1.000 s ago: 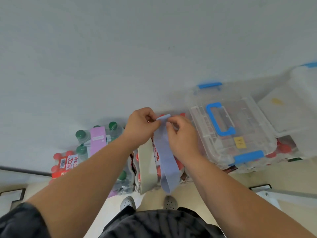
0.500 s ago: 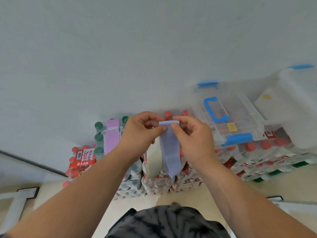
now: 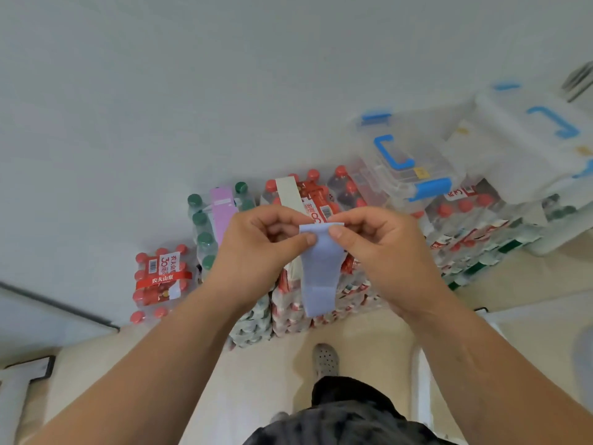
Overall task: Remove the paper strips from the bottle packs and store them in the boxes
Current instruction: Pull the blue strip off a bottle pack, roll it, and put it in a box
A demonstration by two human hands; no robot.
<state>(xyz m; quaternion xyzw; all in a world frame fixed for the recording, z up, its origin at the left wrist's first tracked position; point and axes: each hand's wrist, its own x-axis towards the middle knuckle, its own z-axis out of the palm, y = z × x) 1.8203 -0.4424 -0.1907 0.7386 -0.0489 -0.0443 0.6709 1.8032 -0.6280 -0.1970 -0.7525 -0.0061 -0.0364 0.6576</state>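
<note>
Left hand: the left hand (image 3: 256, 248) pinches the top left corner of the blue paper strip (image 3: 319, 268) between thumb and forefinger, the other fingers curled in.
Right hand: the right hand (image 3: 382, 252) pinches the top right corner of the same strip, thumb in front, fingers behind.
Blue strip: held up between both hands, it hangs downward in front of the bottle packs, with a crease across its lower part.
Near ground: a grey perforated shoe (image 3: 325, 359) stands on the pale floor (image 3: 263, 380) below the strip; dark patterned clothing fills the bottom edge.
Red-cap pack: the red-capped bottle pack (image 3: 321, 200) sits behind the hands, a cream paper strip (image 3: 290, 194) running over its top.
Green-cap pack: the green-capped bottle pack (image 3: 205, 226) stands just left of it, carrying a pink paper strip (image 3: 221, 213).
Small pack: a small red-capped pack (image 3: 160, 277) lies further left, against the wall.
Boxes: a clear box with blue handle (image 3: 404, 165), lid on, rests on stacked packs at right; a second clear box (image 3: 526, 146) sits beyond it, blurred.
</note>
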